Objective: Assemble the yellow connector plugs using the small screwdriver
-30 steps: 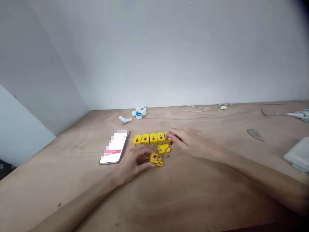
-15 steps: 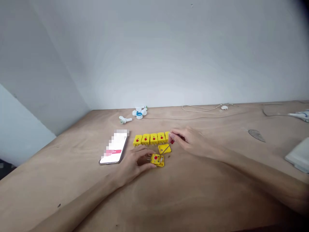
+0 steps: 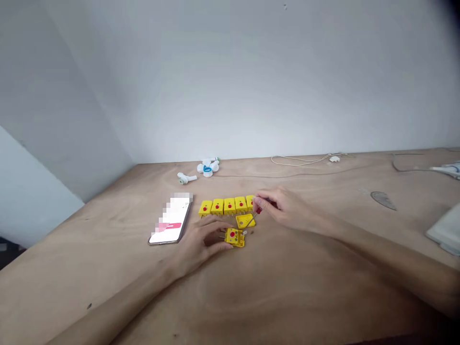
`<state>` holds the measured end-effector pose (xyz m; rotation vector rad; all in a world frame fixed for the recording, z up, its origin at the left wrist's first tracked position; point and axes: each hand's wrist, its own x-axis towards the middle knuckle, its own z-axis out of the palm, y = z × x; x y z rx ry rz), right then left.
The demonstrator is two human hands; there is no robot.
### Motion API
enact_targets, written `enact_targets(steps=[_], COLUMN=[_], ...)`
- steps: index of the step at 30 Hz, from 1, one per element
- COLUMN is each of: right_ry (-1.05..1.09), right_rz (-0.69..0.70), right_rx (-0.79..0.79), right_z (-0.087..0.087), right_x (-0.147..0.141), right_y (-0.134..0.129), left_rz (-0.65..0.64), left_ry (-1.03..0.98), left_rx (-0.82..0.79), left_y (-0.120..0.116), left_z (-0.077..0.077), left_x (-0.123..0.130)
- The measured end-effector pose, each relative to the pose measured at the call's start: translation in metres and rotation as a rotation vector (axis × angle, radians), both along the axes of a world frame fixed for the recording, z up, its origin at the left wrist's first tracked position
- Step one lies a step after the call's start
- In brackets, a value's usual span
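Note:
My left hand [image 3: 200,242] grips an opened yellow plug [image 3: 234,237] between thumb and fingers, its metal pins facing the palm and a red dot on top. A small white piece [image 3: 245,233] shows at the plug's right edge. In my right hand [image 3: 278,207] is a screwdriver [image 3: 258,211] with a red handle, its thin shaft slanting down left toward the plug. Behind the plug lies a yellow cover [image 3: 245,221]. Several yellow plugs [image 3: 229,206] with red dots stand in a row farther back, the rightmost partly hidden by my right fingers.
A phone [image 3: 171,221] lies left of my left hand. White fittings [image 3: 207,167] sit near the wall, with another white fitting [image 3: 187,178] beside them. A thin cable [image 3: 302,163] runs along the back. A white object [image 3: 445,232] is at the right edge.
The screwdriver tip has lifted and shifted slightly right, away from the plug's inside. The small white piece now sits at the plug's right edge instead of inside it. My left hand has barely moved.

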<state>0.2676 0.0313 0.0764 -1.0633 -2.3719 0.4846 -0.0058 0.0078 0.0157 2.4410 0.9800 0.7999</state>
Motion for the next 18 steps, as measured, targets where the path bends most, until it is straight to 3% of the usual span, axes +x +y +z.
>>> enact_targets(steps=[4,12,18], right_ry=[0.016,0.05,0.082], right_rz=[-0.035,-0.004,0.024], right_rx=[-0.001,-0.192,-0.23], right_z=[0.0,-0.011,-0.013], right_x=[0.006,0.006,0.005], right_y=[0.01,0.015,0.016], left_rz=[-0.004,-0.004,-0.007], left_ry=[0.018,0.012,0.034], left_rx=[-0.018,-0.01,0.009], left_y=[0.001,-0.003,-0.003], left_z=[0.0,0.002,0.001], left_x=[-0.001,0.0,0.0])
